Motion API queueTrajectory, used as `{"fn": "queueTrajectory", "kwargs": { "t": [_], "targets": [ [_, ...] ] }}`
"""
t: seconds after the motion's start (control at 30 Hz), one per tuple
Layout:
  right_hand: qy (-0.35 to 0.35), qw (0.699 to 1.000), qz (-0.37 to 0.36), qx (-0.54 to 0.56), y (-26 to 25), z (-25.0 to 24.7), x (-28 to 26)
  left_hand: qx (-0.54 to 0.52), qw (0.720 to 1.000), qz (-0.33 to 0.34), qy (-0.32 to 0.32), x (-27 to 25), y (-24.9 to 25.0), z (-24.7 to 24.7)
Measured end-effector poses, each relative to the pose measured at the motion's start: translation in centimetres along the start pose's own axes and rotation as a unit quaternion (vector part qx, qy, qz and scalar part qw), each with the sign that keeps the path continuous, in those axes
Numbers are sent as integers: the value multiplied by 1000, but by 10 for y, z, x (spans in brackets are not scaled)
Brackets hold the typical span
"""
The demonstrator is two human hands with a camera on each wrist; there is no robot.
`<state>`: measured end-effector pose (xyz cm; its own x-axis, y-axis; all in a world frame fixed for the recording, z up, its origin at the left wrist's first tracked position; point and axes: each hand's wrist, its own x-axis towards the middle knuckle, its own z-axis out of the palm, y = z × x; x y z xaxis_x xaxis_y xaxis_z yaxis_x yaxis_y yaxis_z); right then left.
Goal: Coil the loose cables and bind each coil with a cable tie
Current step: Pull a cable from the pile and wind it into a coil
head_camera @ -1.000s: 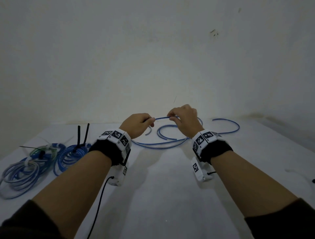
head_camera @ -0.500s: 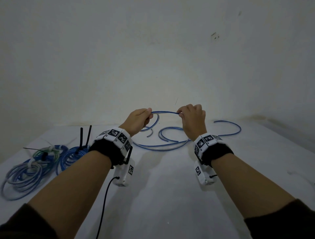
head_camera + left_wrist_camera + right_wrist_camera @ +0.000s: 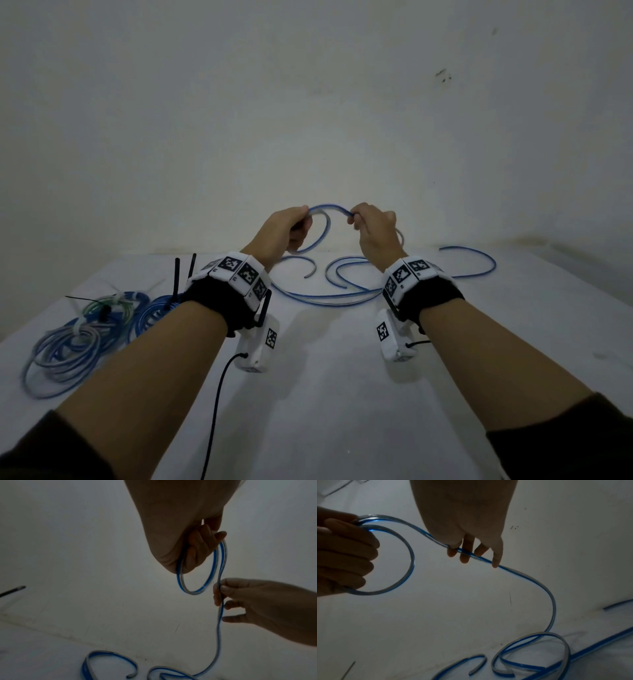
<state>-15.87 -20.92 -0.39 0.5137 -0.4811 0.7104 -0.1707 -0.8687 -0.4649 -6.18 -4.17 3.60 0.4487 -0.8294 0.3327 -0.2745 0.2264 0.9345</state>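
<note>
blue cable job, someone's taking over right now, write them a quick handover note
Left hand: grips the first small loop of the blue cable.
Right hand: pinches the same cable just past the loop, feeding it.
Rest of that cable lies loose on the white table, toward the wall.
Done: bound coils lie at the far left, ties on them.
Spare black cable ties lie beside them.
Left: wind in the remaining slack, then bind this coil with a tie.

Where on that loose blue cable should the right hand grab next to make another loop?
Probably on the slack stretch of the blue cable just beyond the right hand, pinched from above between thumb and fingers. It hangs free there, clear of the table, running straight from the loop the left hand holds.
</note>
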Motion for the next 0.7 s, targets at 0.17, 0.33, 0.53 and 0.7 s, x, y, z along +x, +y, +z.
{"fn": "queueTrajectory", "kwargs": {
  "t": [0.17, 0.33, 0.53, 0.7],
  "targets": [
    [-78, 985, 38, 149, -17, -3, -1, -109, 993, -1, 53, 5, 3, -15],
    [-81, 968, 82, 223, -23, -4, -12, -150, 983, -23, 107, 6, -4, -25],
    [16, 992, 61, 106, -7, -2, -14, -177, 976, -50, 114, 1, -10, -30],
    [186, 979, 75, -26, -4, -10, -8, -182, 978, -98, 7, -6, -8, -29]
  ]
}}
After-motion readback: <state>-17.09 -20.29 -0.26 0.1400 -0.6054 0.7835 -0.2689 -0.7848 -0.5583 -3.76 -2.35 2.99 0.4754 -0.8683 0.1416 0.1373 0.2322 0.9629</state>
